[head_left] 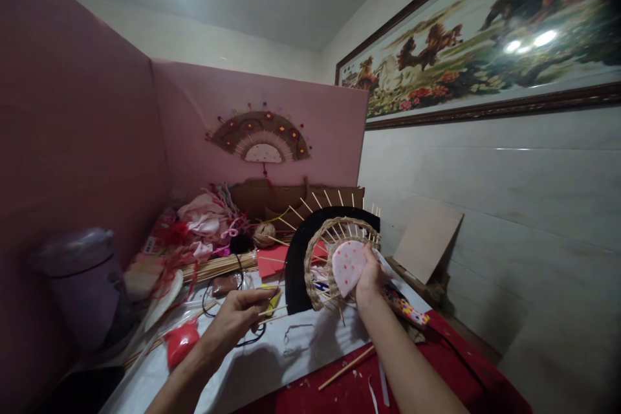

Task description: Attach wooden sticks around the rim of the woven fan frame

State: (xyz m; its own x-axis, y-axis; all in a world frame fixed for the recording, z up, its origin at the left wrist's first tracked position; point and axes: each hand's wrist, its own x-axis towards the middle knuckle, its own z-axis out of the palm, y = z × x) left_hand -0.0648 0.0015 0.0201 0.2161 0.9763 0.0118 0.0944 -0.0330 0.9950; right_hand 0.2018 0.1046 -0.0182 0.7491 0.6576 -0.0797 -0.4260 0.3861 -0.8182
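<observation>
A half-made fan of thin wooden sticks is held up over the table by my right hand (371, 281), whose fingers close around its pink dotted half-round base (348, 266). A braided straw band (314, 255) arcs across the sticks, and a wide black band (297, 265) lies outside it. Bare stick tips (305, 204) poke out past the black edge. At the fan's lower left end, my left hand (245, 310) is pinched on a thin black cord (207, 301). The cord hangs in loops around that hand. Two stick ends show close to its fingers.
A finished fan (262, 136) hangs on the pink board. Yarn and ribbons (208, 213), a twine ball (264, 234) and bundled sticks (218, 267) lie behind. A red packet (181, 341) and a lidded purple bin (90, 291) are left. One loose stick (347, 367) rests on red cloth.
</observation>
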